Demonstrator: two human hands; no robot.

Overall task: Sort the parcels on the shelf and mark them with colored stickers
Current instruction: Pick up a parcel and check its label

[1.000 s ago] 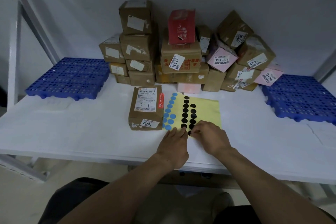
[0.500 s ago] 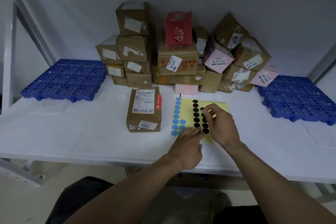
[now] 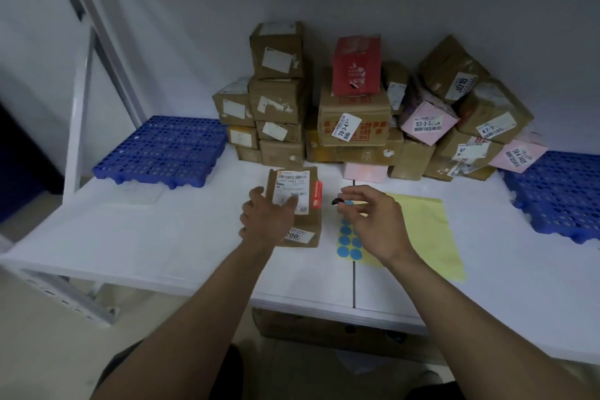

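Right hand (image 3: 373, 217) has lifted off the yellow sticker sheet (image 3: 428, 234) pinching a black sticker (image 3: 337, 202), now just right of the brown parcel (image 3: 297, 208) under the flat, open left hand (image 3: 268, 221); marking likely next.
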